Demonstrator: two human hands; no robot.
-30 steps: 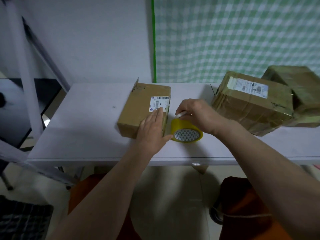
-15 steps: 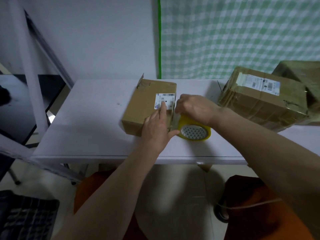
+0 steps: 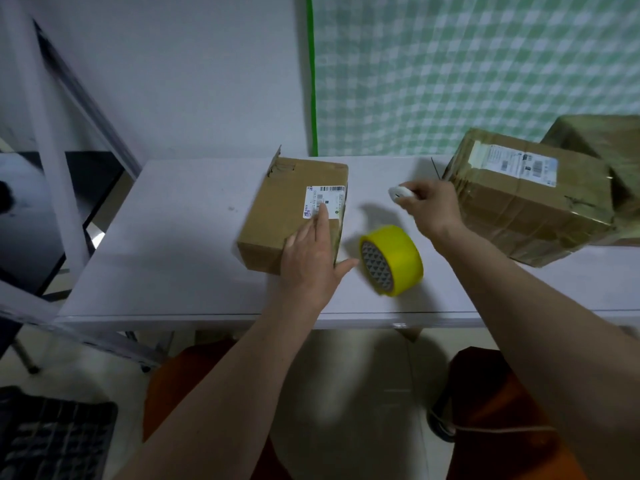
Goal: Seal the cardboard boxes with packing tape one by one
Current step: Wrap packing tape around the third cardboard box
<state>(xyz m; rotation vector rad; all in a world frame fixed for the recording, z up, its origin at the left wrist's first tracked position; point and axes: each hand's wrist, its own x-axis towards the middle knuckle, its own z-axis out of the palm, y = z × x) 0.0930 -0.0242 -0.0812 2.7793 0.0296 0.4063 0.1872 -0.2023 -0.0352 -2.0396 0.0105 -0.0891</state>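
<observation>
Lying on its side near the table (image 3: pixel 173 271) edge, one yellow tape roll (image 3: pixel 393 259) sits free between both hands. Left hand (image 3: pixel 311 258) presses flat, fingers straight, on the small box (image 3: pixel 287 209); right hand (image 3: pixel 427 209) grips a small white object (image 3: pixel 400 193). Two taped boxes, the labelled box (image 3: pixel 526 199) and the far box (image 3: pixel 602 140), look sealed; the small one seems mid-job.

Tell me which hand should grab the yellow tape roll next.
Left, probably. The left hand rests open on the small box, thumb near the tape roll; the right hand already grips a small white object.
</observation>
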